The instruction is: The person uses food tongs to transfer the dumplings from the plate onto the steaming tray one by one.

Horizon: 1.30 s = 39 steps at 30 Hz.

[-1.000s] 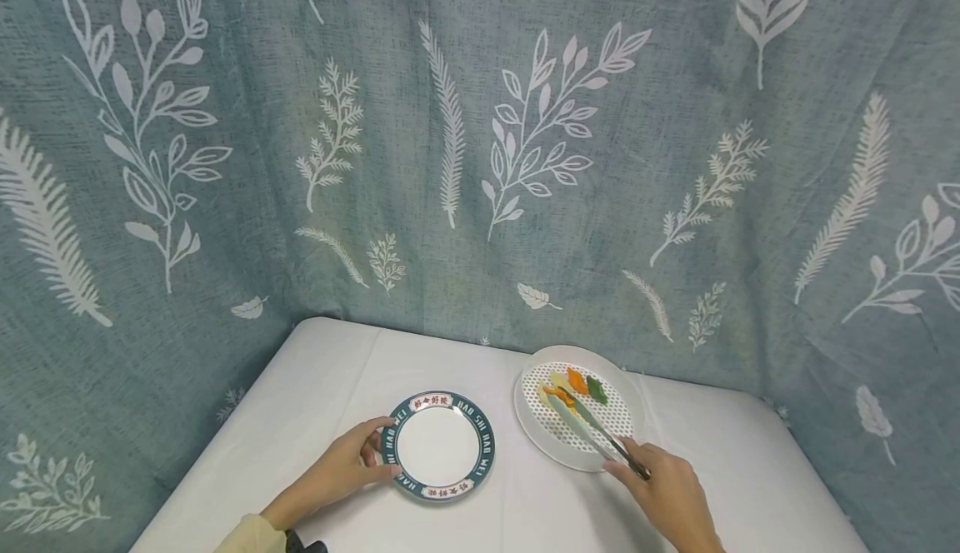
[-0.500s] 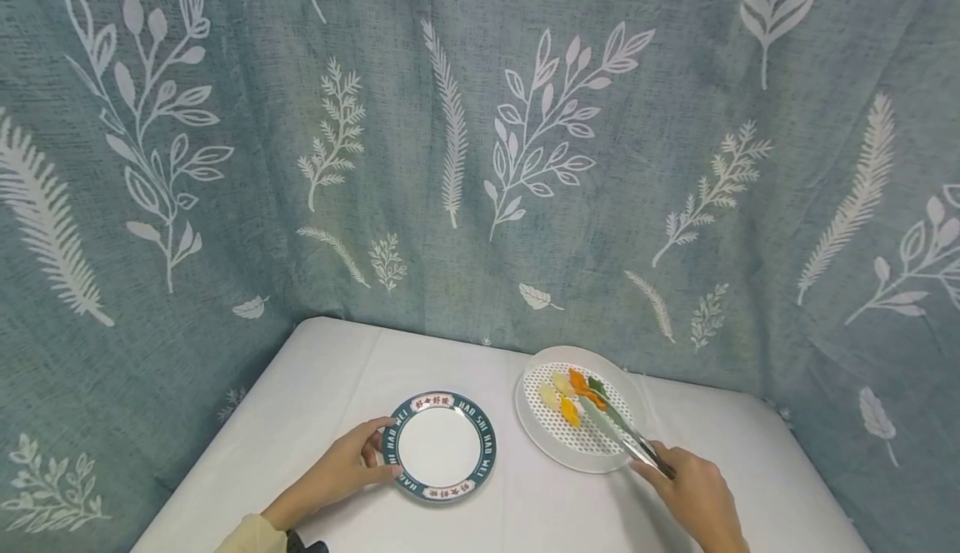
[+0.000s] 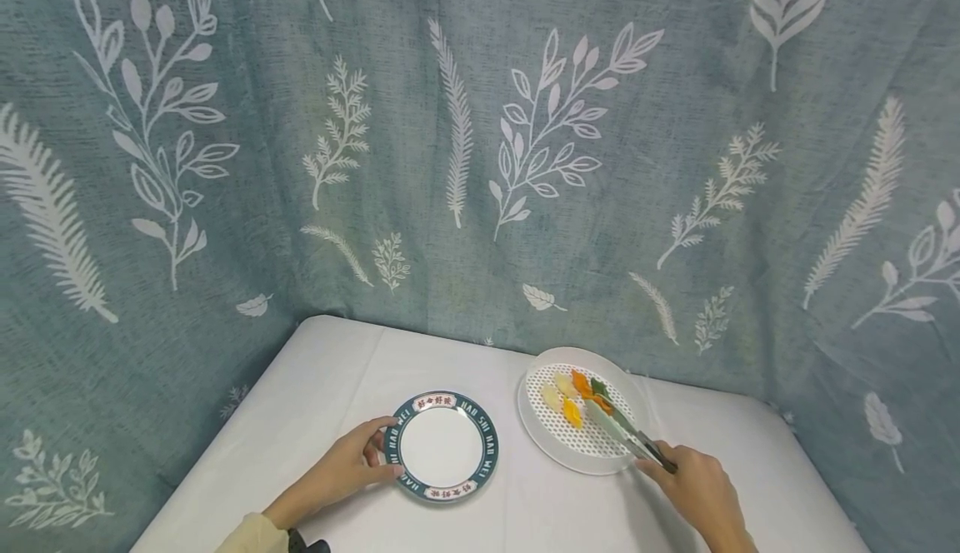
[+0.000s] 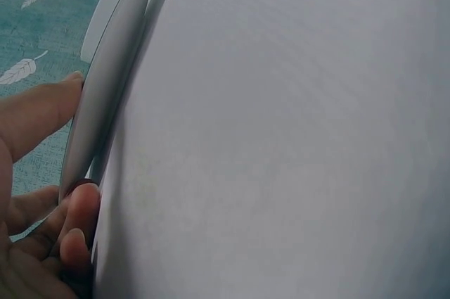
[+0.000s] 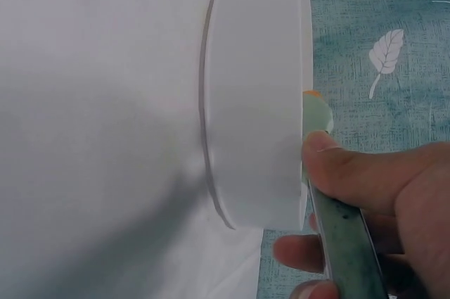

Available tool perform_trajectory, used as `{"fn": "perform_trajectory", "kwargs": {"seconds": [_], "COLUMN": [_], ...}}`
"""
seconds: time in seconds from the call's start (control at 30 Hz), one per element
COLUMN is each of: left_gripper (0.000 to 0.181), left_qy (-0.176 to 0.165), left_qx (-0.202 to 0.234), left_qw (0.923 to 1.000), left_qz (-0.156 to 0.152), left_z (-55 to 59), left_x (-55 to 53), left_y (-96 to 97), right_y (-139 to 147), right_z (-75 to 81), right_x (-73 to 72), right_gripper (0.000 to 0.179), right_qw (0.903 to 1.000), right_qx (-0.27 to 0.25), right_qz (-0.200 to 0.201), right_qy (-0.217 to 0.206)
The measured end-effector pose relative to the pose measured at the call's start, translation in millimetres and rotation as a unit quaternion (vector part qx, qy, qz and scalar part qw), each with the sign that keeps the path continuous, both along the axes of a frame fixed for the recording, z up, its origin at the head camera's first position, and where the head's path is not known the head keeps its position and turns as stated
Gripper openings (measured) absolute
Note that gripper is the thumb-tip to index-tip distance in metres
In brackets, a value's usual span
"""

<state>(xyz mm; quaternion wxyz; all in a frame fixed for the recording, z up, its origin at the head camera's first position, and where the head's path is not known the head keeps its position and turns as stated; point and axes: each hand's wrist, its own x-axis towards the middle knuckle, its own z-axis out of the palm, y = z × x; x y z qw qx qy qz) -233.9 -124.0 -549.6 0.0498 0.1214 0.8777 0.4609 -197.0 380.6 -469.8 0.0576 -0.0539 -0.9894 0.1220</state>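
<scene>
My left hand (image 3: 352, 457) grips the left rim of a white plate (image 3: 441, 449) with a dark green lettered border; in the left wrist view curled fingers (image 4: 83, 207) lie under its edge. My right hand (image 3: 697, 486) holds tongs (image 3: 630, 435) with pale green arms, their tips down in a white round steamer basket (image 3: 536, 443). The tips are at an orange piece (image 3: 581, 383), close to a green piece (image 3: 600, 388). A yellow piece (image 3: 572, 413) and two pale pieces (image 3: 551, 396) lie to their left. In the right wrist view the basket wall (image 5: 256, 102) hides the tips.
A white cloth (image 3: 330, 370) covers the table, with the plate left of the basket and a gap between them. Behind and at the sides hangs a blue-green leaf-print curtain (image 3: 420, 286), close behind the basket.
The tongs have shifted right and a little down, from the yellow piece to the orange one; the yellow piece now lies apart from them. My left hand stays on the plate.
</scene>
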Motion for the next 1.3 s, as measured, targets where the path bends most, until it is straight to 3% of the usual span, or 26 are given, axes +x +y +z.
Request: {"fn": "perform_trajectory", "kwargs": {"seconds": [0.27,0.63,0.97,1.3], "left_gripper": [0.085,0.084,0.086,0.085], "left_qy": [0.007,0.009,0.012,0.003], "left_qx": [-0.002,-0.002,-0.003,-0.005], "left_qw": [1.0000,0.9999,0.9999,1.0000], "left_qz": [-0.007,-0.005,-0.002,-0.004], "left_z": [-0.9,1.0,0.4,-0.3], "left_x": [-0.7,-0.8,-0.2,-0.8], "left_y": [-0.4,1.0,0.5,0.9], "right_y": [2.7,-1.1,-0.5,-16.0], "right_z": [3.6,7.7,4.0,8.9], "right_x": [-5.3,-6.2,-0.1,11.9], "right_gripper": [0.058,0.069,0.067,0.069], "right_qw": [0.9998,0.9995,0.9991,0.9976], "right_qx": [0.001,-0.009,-0.023,-0.045], "right_qz": [0.018,0.003,-0.003,0.002], "right_qy": [-0.010,-0.029,0.035,0.053]}}
